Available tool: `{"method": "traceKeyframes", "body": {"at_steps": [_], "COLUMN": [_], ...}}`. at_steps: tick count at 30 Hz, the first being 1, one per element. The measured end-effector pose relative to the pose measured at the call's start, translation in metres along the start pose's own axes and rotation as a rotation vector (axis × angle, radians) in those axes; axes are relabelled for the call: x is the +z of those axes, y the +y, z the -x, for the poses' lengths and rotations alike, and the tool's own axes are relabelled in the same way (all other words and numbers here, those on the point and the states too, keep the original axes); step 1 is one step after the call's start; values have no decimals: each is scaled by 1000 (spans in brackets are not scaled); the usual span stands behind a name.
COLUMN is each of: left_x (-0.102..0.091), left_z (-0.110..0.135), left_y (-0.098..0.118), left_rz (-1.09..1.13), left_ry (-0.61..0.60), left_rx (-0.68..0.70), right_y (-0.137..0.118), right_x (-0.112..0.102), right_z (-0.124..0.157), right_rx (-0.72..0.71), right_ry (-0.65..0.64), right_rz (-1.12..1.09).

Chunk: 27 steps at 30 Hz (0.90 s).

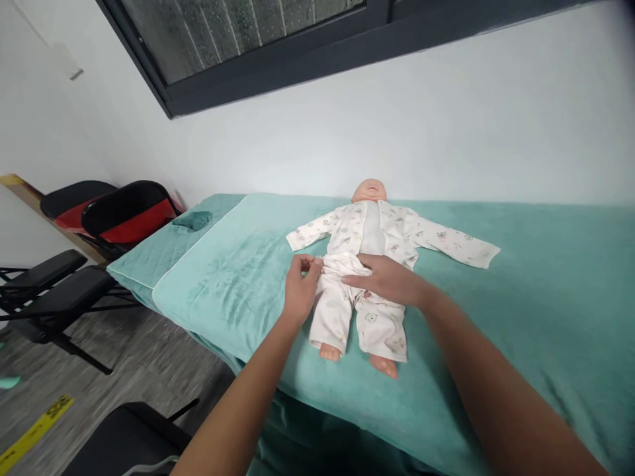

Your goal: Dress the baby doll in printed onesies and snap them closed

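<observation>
Reaching in over the front edge of the green cover (526, 317), two bare forearms come from the bottom of the view, a black seat (124, 443) standing low at the left. Just beyond that edge lie the feet of a doll (368, 190), poking out of the cuffs of white printed trousers (333, 311). At the waistband the left hand (301, 283) pinches the cloth between bent fingers and thumb, at one side of the waist. The right hand (384, 279) lies at the other side, its thumb stretched over the front of the trousers and apart from the index finger; its other fingertips are hidden, so I cannot tell whether it grips. The waistband is bunched between the two hands. Farther up, a matching jacket (347, 221) is parted over the doll's pale chest, both sleeves spread outward. Bare cover runs wide on both sides; toward the left it meets a quilted green section (149, 261), with black-and-red chairs (131, 211) past its end. The doll's head points to the white wall (476, 132) along the far edge, below a dark-framed window (243, 33).
</observation>
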<state>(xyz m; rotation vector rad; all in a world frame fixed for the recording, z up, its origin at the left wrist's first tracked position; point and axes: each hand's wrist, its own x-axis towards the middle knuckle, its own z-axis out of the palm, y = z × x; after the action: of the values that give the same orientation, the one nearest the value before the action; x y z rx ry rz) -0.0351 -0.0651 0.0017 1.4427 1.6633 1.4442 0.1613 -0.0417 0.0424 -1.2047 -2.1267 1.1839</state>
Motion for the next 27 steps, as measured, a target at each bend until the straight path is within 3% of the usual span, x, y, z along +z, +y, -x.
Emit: {"method": "traceKeyframes", "body": {"at_steps": [2, 4, 7, 8, 10, 12, 15, 19, 24, 27], "left_x": [6, 16, 33, 39, 47, 50, 49, 38, 10, -6], "left_z": [-13, -27, -43, -45, -43, -38, -33, -51, -90, -99], "left_y": [10, 19, 33, 36, 42, 45, 45, 36, -4, -32], "left_rz": [-11, -81, -311, -406, -578, -690, -728, -618, -191, -175], "left_ry": [-10, -65, -243, -316, -422, -437, -373, -220, 17, 87], "left_rx": [46, 96, 162, 180, 208, 232, 231, 157, -195, -237], "right_y": [-1, 3, 15, 20, 28, 31, 30, 32, 42, 64], "right_x": [-11, -22, -32, -32, -27, -18, -10, -19, -51, -79], "right_z": [5, 9, 6, 4, -2, -7, -10, -10, -2, 15], "right_rx": [-62, -76, 37, 97, 207, 269, 277, 260, 244, 275], "right_ry": [100, 318, 659, 696, 653, 570, 536, 570, 606, 673], "right_rz": [11, -8, 123, 209, 385, 515, 640, 601, -8, -235]}}
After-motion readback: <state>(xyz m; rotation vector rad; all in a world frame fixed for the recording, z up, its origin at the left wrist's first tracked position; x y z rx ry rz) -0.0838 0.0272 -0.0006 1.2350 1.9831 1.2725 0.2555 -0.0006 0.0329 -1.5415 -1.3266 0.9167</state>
